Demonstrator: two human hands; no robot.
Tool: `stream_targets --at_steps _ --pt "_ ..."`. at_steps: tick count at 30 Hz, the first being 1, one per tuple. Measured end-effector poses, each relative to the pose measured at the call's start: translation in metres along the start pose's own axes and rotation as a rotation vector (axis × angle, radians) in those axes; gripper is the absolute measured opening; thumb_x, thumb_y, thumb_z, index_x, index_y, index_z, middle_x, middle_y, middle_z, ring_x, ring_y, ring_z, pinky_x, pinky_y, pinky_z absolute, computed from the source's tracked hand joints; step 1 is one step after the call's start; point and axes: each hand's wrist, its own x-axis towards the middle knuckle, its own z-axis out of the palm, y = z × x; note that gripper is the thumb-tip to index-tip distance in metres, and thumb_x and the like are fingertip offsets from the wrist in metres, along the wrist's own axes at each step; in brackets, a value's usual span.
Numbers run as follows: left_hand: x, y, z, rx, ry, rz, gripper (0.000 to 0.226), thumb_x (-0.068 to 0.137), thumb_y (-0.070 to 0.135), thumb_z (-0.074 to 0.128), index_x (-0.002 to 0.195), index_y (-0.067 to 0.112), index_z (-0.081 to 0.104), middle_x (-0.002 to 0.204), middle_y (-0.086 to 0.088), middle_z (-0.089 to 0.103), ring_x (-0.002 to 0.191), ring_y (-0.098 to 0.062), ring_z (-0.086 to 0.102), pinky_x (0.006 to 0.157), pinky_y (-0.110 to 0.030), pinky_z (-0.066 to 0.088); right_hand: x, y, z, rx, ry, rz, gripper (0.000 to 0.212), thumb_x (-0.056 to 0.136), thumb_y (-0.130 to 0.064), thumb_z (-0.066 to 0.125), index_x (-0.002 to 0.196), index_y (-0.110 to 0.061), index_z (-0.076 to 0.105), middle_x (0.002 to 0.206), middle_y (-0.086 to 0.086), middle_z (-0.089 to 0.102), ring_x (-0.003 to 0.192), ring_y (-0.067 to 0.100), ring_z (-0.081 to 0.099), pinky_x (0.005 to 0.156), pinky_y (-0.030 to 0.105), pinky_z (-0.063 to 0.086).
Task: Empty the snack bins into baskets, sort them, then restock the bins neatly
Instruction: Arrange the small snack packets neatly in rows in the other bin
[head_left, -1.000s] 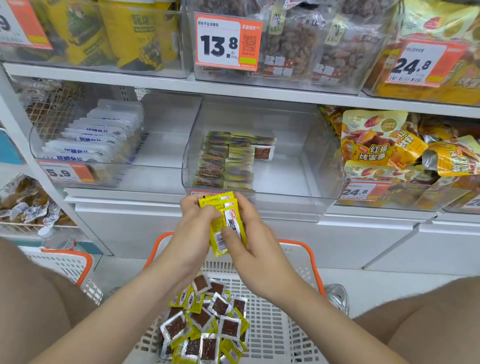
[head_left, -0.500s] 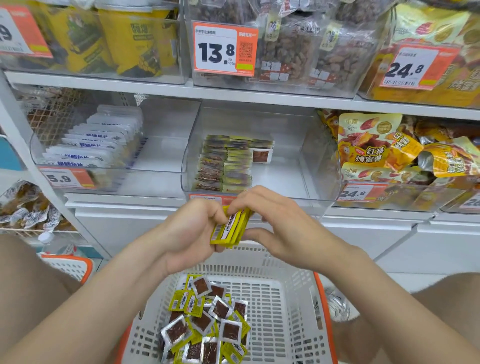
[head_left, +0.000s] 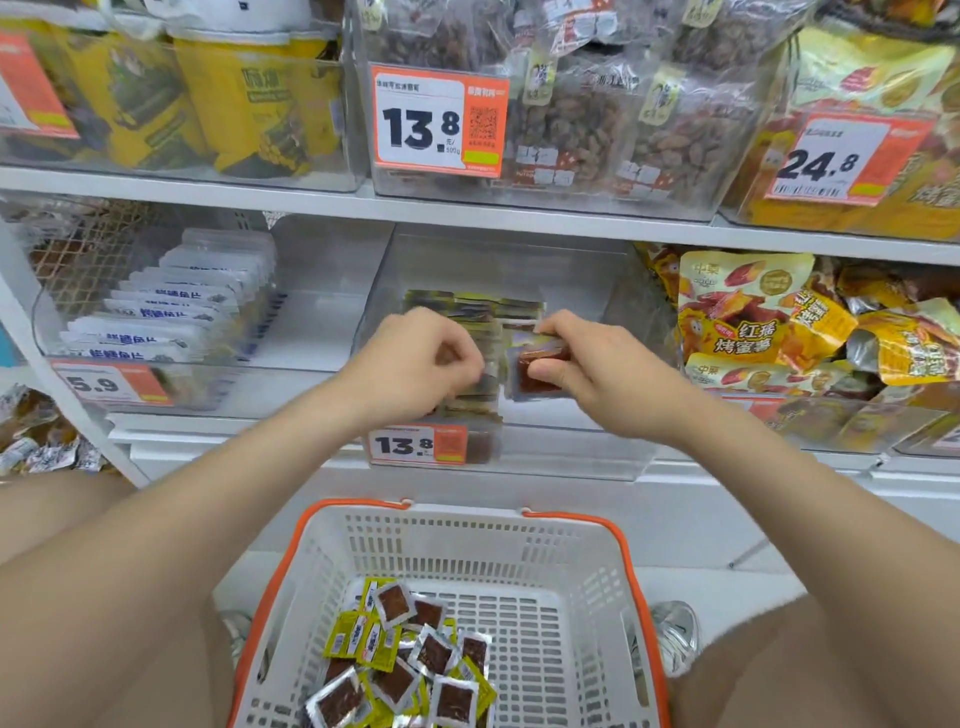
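Both my hands reach over the front wall of the clear middle bin (head_left: 613, 452). My right hand (head_left: 602, 374) grips a small stack of yellow snack packets (head_left: 540, 371), whose red-brown window faces me. My left hand (head_left: 415, 358) has its fingers curled at the stack's left end, beside the rows of packets (head_left: 467, 306) standing in the bin. The hands are seen partly through the bin wall and look blurred. Below, a white basket with an orange rim (head_left: 587, 525) holds a loose pile of the same packets (head_left: 405, 660).
A bin of white-and-blue packets (head_left: 171, 312) stands to the left, and a bin of yellow sweet-potato bags (head_left: 779, 322) to the right. The upper shelf (head_left: 519, 213) carries bins of nuts and yellow bags. My knees flank the basket.
Both hands have lifted the stack of packets from above the basket up and forward into the middle bin. The view has tilted so the basket sits lower.
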Motion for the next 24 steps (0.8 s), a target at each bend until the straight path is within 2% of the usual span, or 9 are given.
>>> stream_targets --at_steps 2,4,9,12,15,18,20,22,24 --pt "0.015 -0.008 0.002 0.293 -0.152 0.122 0.01 0.08 0.035 0.089 0.08 0.032 0.079 0.074 0.019 0.073 0.071 0.006 0.065 0.074 -0.027 0.056 0.013 0.015 0.002 -0.003 -0.156 0.01 0.031 0.105 -0.044 0.055 0.129 -0.023 0.054 0.098 -0.005 0.064 0.096 0.025 0.06 0.077 0.037 0.04" --pt "0.031 -0.015 0.005 0.414 -0.253 0.126 0.02 0.07 0.041 0.095 0.079 0.035 0.078 0.071 0.02 0.071 0.07 0.006 0.063 0.071 -0.027 0.055 0.024 0.02 0.003 0.045 -0.322 0.01 0.031 0.104 -0.049 0.055 0.127 -0.028 0.055 0.101 -0.009 0.062 0.091 0.017 0.06 0.077 0.035 0.043" --pt "0.057 -0.028 0.013 0.576 -0.412 0.121 0.021 0.067 0.021 0.081 0.079 0.034 0.07 0.074 0.016 0.067 0.071 0.003 0.058 0.068 -0.035 0.058 0.042 0.026 0.008 0.171 -0.546 0.007 0.021 0.102 -0.048 0.06 0.117 -0.034 0.061 0.097 -0.001 0.07 0.081 0.015 0.065 0.081 0.038 0.054" --pt "0.059 -0.029 0.018 0.647 -0.42 0.157 0.019 0.069 0.02 0.071 0.081 0.032 0.066 0.077 0.016 0.063 0.074 0.0 0.053 0.058 -0.029 0.044 0.045 0.027 0.014 0.246 -0.578 0.018 0.022 0.102 -0.041 0.064 0.122 -0.03 0.061 0.095 0.003 0.072 0.075 0.012 0.061 0.08 0.036 0.054" --pt "0.06 -0.033 0.025 0.68 -0.341 0.203 0.014 0.067 0.025 0.07 0.077 0.031 0.061 0.078 0.015 0.061 0.075 -0.013 0.058 0.057 -0.028 0.038 0.044 0.022 0.022 0.241 -0.564 0.022 0.021 0.101 -0.041 0.066 0.119 -0.032 0.061 0.096 0.003 0.072 0.078 0.014 0.063 0.082 0.037 0.054" --pt "0.058 -0.039 0.028 0.637 -0.271 0.187 0.019 0.065 0.035 0.076 0.073 0.032 0.059 0.074 0.016 0.059 0.074 -0.015 0.058 0.06 -0.03 0.044 0.043 0.01 0.034 0.184 -0.498 0.096 0.023 0.095 -0.047 0.072 0.113 -0.034 0.067 0.098 -0.004 0.073 0.075 0.009 0.064 0.078 0.031 0.052" --pt "0.057 -0.04 0.026 0.588 -0.253 0.169 0.02 0.065 0.034 0.081 0.074 0.032 0.063 0.073 0.016 0.062 0.075 -0.013 0.06 0.065 -0.031 0.052 0.043 0.003 0.039 0.232 -0.445 0.21 0.028 0.086 -0.049 0.082 0.105 -0.03 0.073 0.085 -0.004 0.075 0.061 0.009 0.062 0.065 0.023 0.049" --pt "0.055 -0.041 0.024 0.565 -0.245 0.167 0.022 0.067 0.03 0.086 0.078 0.03 0.067 0.072 0.016 0.065 0.075 -0.008 0.062 0.067 -0.03 0.052 0.044 -0.001 0.039 0.377 -0.409 0.376 0.037 0.072 -0.042 0.095 0.099 -0.022 0.078 0.072 -0.004 0.073 0.055 0.011 0.063 0.055 0.017 0.049" --pt "0.052 -0.042 0.02 0.522 -0.257 0.166 0.025 0.068 0.027 0.092 0.08 0.028 0.071 0.073 0.016 0.068 0.072 -0.001 0.062 0.069 -0.029 0.056 0.046 -0.004 0.034 0.462 -0.436 0.51 0.057 0.062 -0.033 0.102 0.107 -0.01 0.074 0.079 0.001 0.074 0.057 0.012 0.071 0.054 0.018 0.054"
